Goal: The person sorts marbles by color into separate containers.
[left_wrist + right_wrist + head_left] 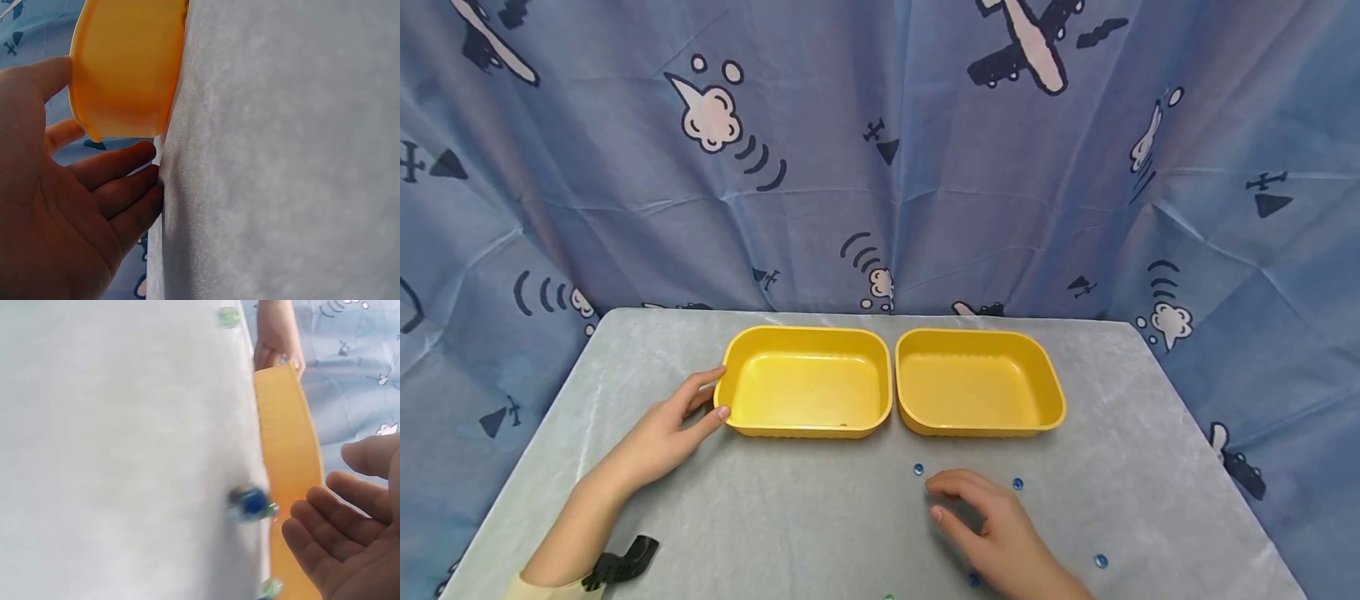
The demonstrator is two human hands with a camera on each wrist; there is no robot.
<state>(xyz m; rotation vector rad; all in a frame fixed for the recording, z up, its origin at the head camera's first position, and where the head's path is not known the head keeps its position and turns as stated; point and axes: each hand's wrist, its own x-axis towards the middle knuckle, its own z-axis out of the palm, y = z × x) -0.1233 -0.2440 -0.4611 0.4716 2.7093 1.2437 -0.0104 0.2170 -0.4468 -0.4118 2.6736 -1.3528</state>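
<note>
At the left of the table, my left hand (670, 429) touches the left rim of a yellow plastic tub (808, 429), thumb and index fingertips on the edge. In the left wrist view the other fingers of this hand (81, 206) extend below the tub (125, 75), close to the table surface. My right hand (992, 525) is held over the table in front of a second yellow tub (981, 432), fingers loosely bent and nothing between them. Near it lie small blue glass marbles, one (918, 469) just left of the fingertips and another (1017, 483) beyond the knuckles.
More blue marbles lie around, one (1101, 561) to the right and one (973, 579) partly under the right hand. A green marble (229, 317) shows in the right wrist view. The pale grey table (805, 517) ends at a blue patterned curtain (820, 208).
</note>
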